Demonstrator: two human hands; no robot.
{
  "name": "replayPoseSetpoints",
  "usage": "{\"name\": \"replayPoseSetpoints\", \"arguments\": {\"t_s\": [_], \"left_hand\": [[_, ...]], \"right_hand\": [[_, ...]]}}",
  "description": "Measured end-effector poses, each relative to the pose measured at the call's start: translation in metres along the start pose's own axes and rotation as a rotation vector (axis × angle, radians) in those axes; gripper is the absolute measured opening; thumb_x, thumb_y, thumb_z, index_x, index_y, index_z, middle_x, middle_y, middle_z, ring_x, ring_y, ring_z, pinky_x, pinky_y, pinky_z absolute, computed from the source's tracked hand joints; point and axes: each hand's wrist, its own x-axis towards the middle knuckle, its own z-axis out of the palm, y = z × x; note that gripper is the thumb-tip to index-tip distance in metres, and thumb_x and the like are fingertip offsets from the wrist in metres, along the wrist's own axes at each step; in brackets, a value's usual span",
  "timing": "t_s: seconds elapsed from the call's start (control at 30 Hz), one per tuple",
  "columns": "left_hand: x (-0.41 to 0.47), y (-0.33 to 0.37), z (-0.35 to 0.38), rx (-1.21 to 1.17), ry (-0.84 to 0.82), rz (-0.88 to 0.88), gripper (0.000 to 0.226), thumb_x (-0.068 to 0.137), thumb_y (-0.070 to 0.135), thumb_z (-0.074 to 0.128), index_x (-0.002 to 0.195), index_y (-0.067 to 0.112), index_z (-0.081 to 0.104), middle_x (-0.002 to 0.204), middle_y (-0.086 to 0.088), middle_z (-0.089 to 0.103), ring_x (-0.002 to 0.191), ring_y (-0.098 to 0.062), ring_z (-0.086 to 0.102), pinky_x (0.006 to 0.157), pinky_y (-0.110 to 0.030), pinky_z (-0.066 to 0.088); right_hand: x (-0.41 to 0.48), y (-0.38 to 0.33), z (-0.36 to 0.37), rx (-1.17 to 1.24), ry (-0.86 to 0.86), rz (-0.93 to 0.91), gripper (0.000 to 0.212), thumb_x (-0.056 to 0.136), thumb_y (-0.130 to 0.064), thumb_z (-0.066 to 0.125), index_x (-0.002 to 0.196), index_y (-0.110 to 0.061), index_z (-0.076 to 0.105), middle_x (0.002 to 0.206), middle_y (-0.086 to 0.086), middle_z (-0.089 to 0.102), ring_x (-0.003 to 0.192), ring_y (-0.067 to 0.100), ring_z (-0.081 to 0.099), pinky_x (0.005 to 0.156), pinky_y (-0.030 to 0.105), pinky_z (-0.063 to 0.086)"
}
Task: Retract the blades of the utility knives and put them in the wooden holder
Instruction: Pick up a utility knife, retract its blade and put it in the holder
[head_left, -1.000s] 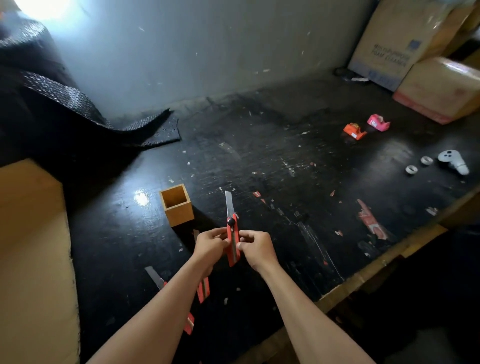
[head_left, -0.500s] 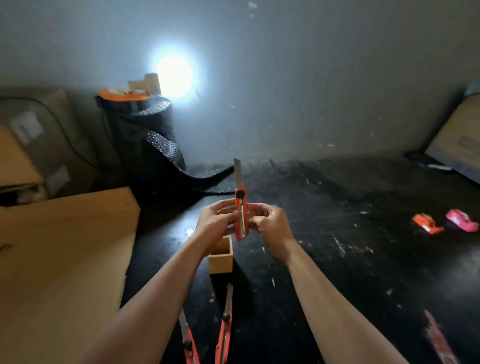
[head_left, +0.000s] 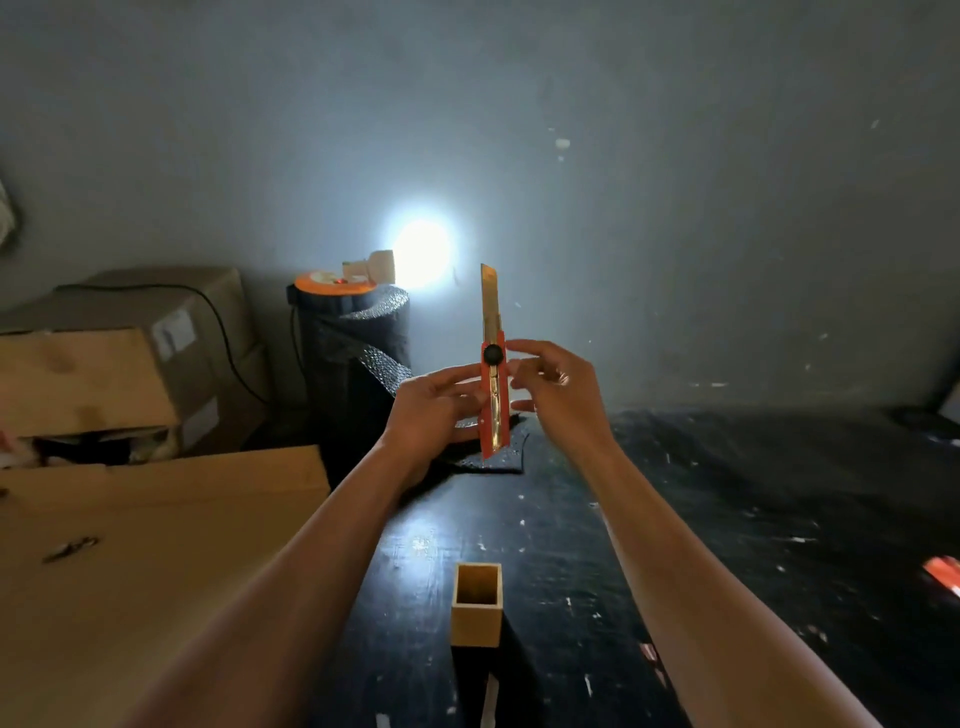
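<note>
Orange utility knife upright, blade out, left hand pinching it, right hand seemingly spread beside

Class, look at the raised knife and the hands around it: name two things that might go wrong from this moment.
1. The blade is fully out, pointing up; the right hand hovers beside it and might brush the edge.
2. Only the left hand has a grip on the knife; a slip might drop it near the wooden holder.
</note>
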Motion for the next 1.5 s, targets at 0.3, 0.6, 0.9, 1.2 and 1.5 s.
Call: {"name": "replayPoseSetpoints", "arguments": {"t_s": [0.3, 0.6, 0.9, 1.2, 1.5], "left_hand": [[-0.005, 0.017, -0.005, 0.046, -0.017, 0.041, 0.034, 0.091, -0.005, 0.067, 0.122, 0.007, 0.074, 0.108, -0.014, 0.081, 0.096, -0.032, 0.079, 0.071, -0.036, 0.065], [-0.011, 0.013, -0.004, -0.056, 0.004, -0.003, 0.034, 0.093, -0.004, 0.063, 0.122, 0.010, 0.075, 0.108, -0.013, 0.081, 0.101, -0.031, 0.078, 0.082, -0.043, 0.065], [-0.012, 0.024, -0.006, -0.073, -0.042, -0.055, 0.035, 0.093, -0.006, 0.059, 0.116, 0.014, 0.078, 0.108, -0.007, 0.082, 0.099, -0.026, 0.079, 0.082, -0.042, 0.063], [-0.005, 0.033, -0.007, 0.061, 0.001, 0.004, 0.020, 0.094, 0.008, 0.068, 0.110, 0.012, 0.080, 0.102, -0.008, 0.083, 0.094, -0.026, 0.080, 0.080, -0.047, 0.065], [0.001, 0.031, -0.004, 0.081, 0.081, 0.027, 0.018, 0.092, 0.003, 0.068, 0.105, 0.009, 0.079, 0.094, -0.009, 0.083, 0.082, -0.021, 0.081, 0.061, -0.035, 0.064]], "right_hand": [[0.004, -0.019, 0.004, 0.091, -0.080, -0.090, 0.018, 0.096, -0.011, 0.070, 0.111, -0.012, 0.079, 0.103, 0.000, 0.080, 0.089, 0.010, 0.077, 0.068, 0.019, 0.062], [-0.009, -0.017, -0.005, 0.008, -0.215, -0.049, 0.018, 0.097, -0.013, 0.068, 0.111, -0.020, 0.077, 0.099, -0.013, 0.074, 0.080, -0.008, 0.074, 0.061, 0.008, 0.054], [-0.019, -0.018, -0.008, 0.092, -0.213, -0.026, 0.017, 0.094, -0.009, 0.071, 0.107, -0.019, 0.078, 0.091, -0.013, 0.079, 0.082, 0.003, 0.078, 0.063, 0.014, 0.058], [-0.021, -0.018, -0.009, 0.046, -0.235, -0.041, 0.019, 0.096, -0.009, 0.068, 0.112, -0.016, 0.077, 0.094, -0.013, 0.078, 0.083, -0.001, 0.077, 0.064, 0.010, 0.056], [-0.027, -0.009, -0.009, -0.051, -0.271, -0.049, 0.017, 0.095, -0.017, 0.071, 0.107, -0.025, 0.079, 0.099, -0.011, 0.081, 0.089, 0.009, 0.079, 0.076, 0.015, 0.060]]}}
